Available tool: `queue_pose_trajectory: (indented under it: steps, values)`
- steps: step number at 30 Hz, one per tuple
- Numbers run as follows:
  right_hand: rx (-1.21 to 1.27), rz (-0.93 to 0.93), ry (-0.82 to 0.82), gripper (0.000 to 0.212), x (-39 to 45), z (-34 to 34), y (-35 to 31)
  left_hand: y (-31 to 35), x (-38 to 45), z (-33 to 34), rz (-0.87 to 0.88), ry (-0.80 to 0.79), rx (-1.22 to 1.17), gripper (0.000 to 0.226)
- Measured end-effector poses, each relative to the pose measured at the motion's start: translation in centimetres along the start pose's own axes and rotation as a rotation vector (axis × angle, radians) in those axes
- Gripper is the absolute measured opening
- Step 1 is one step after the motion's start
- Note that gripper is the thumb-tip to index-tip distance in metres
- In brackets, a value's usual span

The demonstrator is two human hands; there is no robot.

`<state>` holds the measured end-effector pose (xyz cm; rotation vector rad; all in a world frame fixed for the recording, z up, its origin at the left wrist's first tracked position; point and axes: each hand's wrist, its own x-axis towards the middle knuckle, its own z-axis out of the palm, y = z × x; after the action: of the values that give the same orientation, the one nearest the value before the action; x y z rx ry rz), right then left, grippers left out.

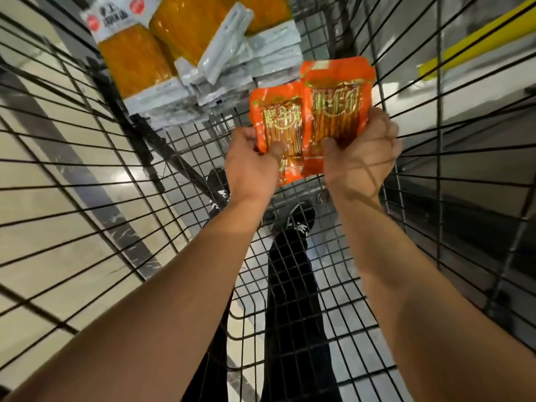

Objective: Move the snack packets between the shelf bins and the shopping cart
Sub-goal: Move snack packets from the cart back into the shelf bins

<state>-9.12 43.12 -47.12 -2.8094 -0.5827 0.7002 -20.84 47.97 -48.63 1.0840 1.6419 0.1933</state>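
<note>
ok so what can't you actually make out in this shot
- Orange packets, head view: lower ends hidden under the left hand and right hand; how many each holds is unclear.
- Print on them: too blurred to read.
- Yellow packets: cut off by the top edge.
- White packets: overlapping, count unclear.
- Shelf bins: out of frame.

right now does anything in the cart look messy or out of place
One thing: a grey-white packet lies tilted across the yellow snack packets and the grey-white stack, not flat like the rest. The two orange packets are simply gripped by the left hand and right hand.
</note>
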Motion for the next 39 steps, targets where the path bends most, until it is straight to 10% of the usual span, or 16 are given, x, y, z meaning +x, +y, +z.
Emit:
queue_pose_trajectory:
  steps: [8,20,39]
  values:
    - [0.097,0.025,-0.062,0.053,0.0,-0.9,-0.1,0.2,-0.4,0.2,0.225,0.154,0.161,0.025]
    - [0.453,0.15,-0.246,0.049,-1.2,-2.5,0.2,1.0,-0.6,-1.0,0.011,-0.118,0.031,0.026]
    - [0.712,0.033,-0.276,0.037,-15.2,-16.3,6.0,3.0,-17.7,-10.9,0.064,-0.083,-0.055,0.014]
